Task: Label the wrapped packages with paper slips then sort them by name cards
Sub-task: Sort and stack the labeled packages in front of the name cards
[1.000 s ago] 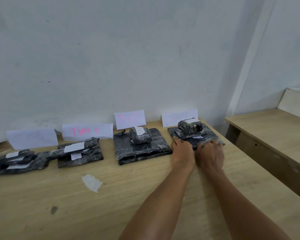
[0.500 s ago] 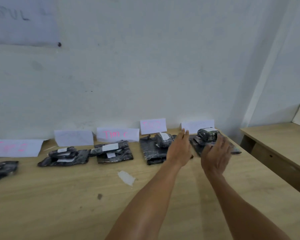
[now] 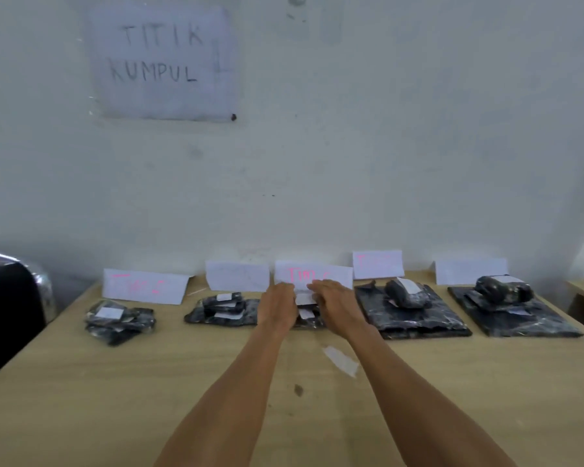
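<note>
Now both hands — left hand (image 3: 279,306), right hand (image 3: 334,303) — are reaching mid-frame at the centre pile (image 3: 305,313), grip unclear; they risk knocking its card (image 3: 312,276) or slips (image 3: 304,299) loose.

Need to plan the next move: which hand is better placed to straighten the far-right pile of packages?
Right, probably. The right hand sits on the side nearer the far-right pile, while the left hand would have to cross over it. Both are at the middle pile now.

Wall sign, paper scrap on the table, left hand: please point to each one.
wall sign (image 3: 164,62), head view, its middle, between the written words
paper scrap (image 3: 341,360), head view, its middle
left hand (image 3: 279,306), head view, its back
</note>
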`<state>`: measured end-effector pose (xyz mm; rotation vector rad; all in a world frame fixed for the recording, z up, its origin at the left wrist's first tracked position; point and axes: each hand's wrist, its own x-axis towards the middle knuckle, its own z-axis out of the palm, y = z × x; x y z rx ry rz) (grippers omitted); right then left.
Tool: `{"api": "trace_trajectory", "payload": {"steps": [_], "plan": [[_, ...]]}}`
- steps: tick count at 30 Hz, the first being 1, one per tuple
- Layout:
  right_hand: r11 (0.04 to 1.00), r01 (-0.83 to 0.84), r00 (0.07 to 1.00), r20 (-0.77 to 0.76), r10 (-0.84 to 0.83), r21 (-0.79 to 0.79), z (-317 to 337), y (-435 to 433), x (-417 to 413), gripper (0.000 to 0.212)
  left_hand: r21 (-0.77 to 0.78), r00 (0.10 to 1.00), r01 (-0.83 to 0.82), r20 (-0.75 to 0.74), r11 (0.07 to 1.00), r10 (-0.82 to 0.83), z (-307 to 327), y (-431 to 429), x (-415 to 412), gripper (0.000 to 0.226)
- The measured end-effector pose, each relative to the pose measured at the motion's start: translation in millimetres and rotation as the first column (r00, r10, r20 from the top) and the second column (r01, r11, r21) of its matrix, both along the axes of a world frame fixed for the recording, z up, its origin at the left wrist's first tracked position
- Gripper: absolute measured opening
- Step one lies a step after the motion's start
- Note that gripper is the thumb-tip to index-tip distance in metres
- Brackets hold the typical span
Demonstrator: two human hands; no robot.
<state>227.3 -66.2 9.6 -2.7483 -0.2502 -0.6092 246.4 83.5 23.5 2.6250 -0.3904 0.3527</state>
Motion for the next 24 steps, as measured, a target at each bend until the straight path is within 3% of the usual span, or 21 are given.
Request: {"api": "trace_trajectory", "payload": {"steps": [3,11,18,24], "plan": [[0.998,0.001,1.000,-0.030,-0.003,-0.055,-6.6,6.9,10.0,0.029,0.008,0.998,0.035,-0.046,0.999,-0.035,-7.8,17.0,10.7,0.026],[0.990,-0.109,0.993,-0.045,0.113,0.085,-27.3,2.6,18.3,0.034,-0.074,0.993,0.115,-0.011,0.991,-0.116,-22.1,21.7,13.5,0.031],[0.991,-0.121,0.990,-0.069,0.124,0.054,-28.8,5.3,18.9,0.034,0.157,0.995,0.068,-0.076,0.985,-0.057,-19.9,13.1,12.8,0.035],[0.984,-0.132,0.988,-0.064,0.140,0.116,-26.3,0.4,19.6,0.032,0.214,0.999,0.023,-0.052,0.977,-0.012,-23.3,7.9,9.3,0.036]]}}
